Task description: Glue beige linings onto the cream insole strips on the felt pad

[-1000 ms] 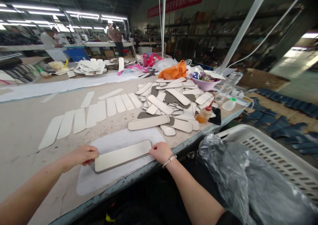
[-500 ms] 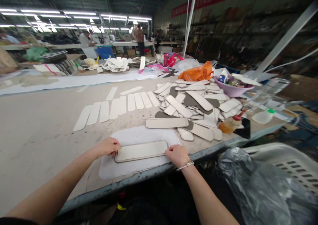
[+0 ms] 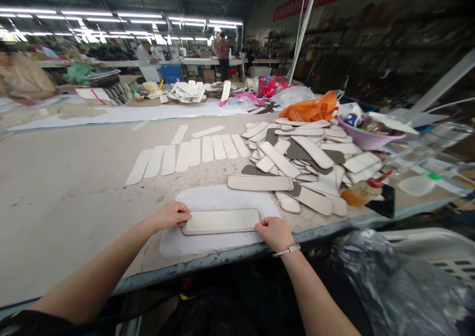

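Note:
A long cream panel with rounded corners [image 3: 222, 221] lies crosswise over a white sheet [image 3: 174, 244] near the table's front edge. Its rim is darker, and a lighter strip seems to sit on its top face. My left hand [image 3: 172, 216] pinches the panel's left end between thumb and fingers. At the right end, my right hand [image 3: 275, 231], with a bracelet at the wrist, is closed on the panel's corner. Just beyond it lies another long panel [image 3: 260, 182], at the edge of a heap of similar panels [image 3: 278, 159]. Pale strips [image 3: 168, 159] lie in a row farther left.
Right of the heap stand a glue bottle with a red nozzle [image 3: 365, 190] and a purple basin [image 3: 374, 135]. An orange bag [image 3: 309, 109] lies behind. A white basket [image 3: 426, 242] with grey plastic [image 3: 397, 276] is below the table's right edge. A co-worker [image 3: 25, 76] sits far left.
The view has turned slightly left, so everything appears shifted right. Both hands keep their hold on the panel's ends, and the panel stays on the white sheet.

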A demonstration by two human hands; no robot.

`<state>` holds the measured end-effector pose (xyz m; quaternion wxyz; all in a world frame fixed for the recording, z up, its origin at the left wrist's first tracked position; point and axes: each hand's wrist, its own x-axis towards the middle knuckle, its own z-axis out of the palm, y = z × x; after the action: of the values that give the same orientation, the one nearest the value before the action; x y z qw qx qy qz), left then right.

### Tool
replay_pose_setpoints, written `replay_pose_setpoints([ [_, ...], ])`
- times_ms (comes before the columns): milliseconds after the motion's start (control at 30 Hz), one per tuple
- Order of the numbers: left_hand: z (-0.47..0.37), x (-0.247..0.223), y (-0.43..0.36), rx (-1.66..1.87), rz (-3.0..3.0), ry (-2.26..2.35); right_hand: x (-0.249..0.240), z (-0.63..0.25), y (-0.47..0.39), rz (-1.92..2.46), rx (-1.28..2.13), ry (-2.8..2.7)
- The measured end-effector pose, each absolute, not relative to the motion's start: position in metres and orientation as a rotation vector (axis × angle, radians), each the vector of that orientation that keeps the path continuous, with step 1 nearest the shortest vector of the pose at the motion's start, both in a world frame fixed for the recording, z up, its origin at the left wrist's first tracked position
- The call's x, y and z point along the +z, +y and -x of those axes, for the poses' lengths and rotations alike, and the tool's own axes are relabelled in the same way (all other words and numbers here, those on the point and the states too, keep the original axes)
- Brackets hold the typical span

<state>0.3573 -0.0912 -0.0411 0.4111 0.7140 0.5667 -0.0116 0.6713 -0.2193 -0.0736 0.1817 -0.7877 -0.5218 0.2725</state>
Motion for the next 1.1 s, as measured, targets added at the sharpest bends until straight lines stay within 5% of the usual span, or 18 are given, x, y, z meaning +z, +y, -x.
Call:
replay_pose_setpoints([
  [600,-0.362,-0.050,-0.090,-0.171,-2.047,1.625,-0.070,-0.670,-0.217,2.284,0.776,-1.474],
  [900,-0.326,-0.076,-0.127,0.736,-2.414,1.449,-0.072,-0.670,-0.218,2.269,0.753,-1.471],
  [1100,-0.318,-0.085,-0.146,0.770,-2.800,0.948,-0.073,-0.669,-0.218,2.269,0.749,-1.497],
])
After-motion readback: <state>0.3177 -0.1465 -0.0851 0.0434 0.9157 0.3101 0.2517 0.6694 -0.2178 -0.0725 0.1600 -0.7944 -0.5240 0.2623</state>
